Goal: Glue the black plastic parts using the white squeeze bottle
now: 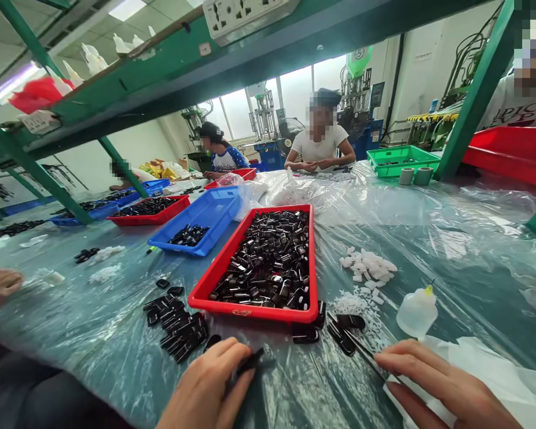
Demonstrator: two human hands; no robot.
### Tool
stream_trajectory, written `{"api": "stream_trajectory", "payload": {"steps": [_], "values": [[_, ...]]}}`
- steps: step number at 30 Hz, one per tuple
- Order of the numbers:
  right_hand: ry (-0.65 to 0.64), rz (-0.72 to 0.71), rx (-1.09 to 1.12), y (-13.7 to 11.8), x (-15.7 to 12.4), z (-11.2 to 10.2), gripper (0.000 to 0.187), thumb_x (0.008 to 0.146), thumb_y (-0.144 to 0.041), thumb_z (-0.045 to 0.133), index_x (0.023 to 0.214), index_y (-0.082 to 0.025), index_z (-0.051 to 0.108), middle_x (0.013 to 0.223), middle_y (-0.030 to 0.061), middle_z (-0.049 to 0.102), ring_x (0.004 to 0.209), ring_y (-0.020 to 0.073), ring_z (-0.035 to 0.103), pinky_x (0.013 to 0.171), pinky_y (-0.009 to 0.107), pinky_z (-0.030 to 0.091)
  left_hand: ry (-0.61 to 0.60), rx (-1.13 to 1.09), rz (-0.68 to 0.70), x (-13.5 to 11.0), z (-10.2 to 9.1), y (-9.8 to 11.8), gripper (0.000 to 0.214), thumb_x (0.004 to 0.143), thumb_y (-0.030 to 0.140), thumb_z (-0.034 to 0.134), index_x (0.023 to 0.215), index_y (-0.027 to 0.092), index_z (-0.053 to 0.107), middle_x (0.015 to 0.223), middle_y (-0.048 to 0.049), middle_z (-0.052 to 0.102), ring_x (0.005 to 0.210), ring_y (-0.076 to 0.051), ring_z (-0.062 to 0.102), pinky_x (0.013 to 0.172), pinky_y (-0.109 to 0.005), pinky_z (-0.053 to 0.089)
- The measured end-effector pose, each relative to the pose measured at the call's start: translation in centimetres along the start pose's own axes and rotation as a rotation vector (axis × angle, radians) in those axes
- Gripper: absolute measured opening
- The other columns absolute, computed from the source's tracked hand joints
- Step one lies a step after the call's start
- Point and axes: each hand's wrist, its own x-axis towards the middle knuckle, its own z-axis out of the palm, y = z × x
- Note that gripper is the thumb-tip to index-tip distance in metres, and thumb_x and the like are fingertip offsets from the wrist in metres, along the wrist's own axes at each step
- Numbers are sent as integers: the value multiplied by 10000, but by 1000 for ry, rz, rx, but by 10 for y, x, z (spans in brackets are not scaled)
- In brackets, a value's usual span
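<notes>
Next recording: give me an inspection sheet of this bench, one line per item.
Surface: table under a wrinkled clear plastic sheet.
Job's things: black part, thin tool, red tray full of black parts.
Clutter: loose black pieces, white pieces, small bottle, blue tray, white sheet.
Hands: left hand pinches the black part; right hand holds the thin tool.
Cables: nothing seen on the table; power strip overhead.
Surroundings: seated co-worker opposite, another person's hand at left.

Bare left hand (205, 387) and right hand (442, 384) — wrists uncovered too.
</notes>
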Motion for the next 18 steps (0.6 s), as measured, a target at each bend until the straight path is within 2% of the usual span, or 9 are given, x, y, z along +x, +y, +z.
{"api": "stream_trajectory", "payload": {"steps": [4, 7, 9, 11, 15, 18], "values": [[9, 27, 34, -3, 1, -1, 234, 815, -98, 526, 1011, -218, 567, 911, 39, 653, 836, 130, 658, 709, 146, 531, 92, 220, -195, -8, -10, -36, 216, 820, 221, 453, 929, 185, 635, 905, -69, 666, 772, -222, 665, 643, -311, 526], [11, 37, 52, -6, 1, -2, 219, 806, -107, 547, 996, -211, 580, 900, 42, 653, 814, 139, 661, 702, 159, 537, 167, 282, -199, -9, -10, -40, 228, 820, 212, 455, 969, 188, 626, 933, -62, 665, 775, -214, 667, 641, -299, 531], [2, 44, 65, -7, 2, -2, 210, 805, -108, 552, 989, -206, 582, 894, 45, 650, 802, 141, 660, 701, 165, 539, 213, 246, -122, -7, -6, -29, 208, 831, 219, 466, 967, 202, 623, 941, -49, 660, 784, -196, 665, 651, -273, 530], [-8, 54, 79, -8, 3, -3, 200, 813, -100, 540, 979, -205, 580, 888, 46, 646, 800, 142, 657, 699, 170, 539, 209, 179, -13, -2, 1, -9, 184, 845, 213, 471, 946, 217, 624, 932, -39, 656, 780, -178, 660, 657, -253, 530], [-34, 58, 90, -8, 3, -4, 202, 826, -95, 527, 994, -199, 567, 889, 53, 635, 813, 142, 646, 707, 181, 537, 0, 122, 196, 21, 15, 36, 215, 852, 112, 444, 910, 207, 629, 894, -35, 661, 783, -165, 642, 689, -252, 539], [-58, 58, 83, -7, 4, -5, 189, 839, -97, 514, 995, -192, 561, 887, 57, 627, 811, 139, 637, 715, 190, 533, -67, 270, 289, 41, 27, 61, 278, 828, 33, 436, 998, 159, 616, 977, -78, 667, 867, -215, 636, 735, -325, 555]]}}
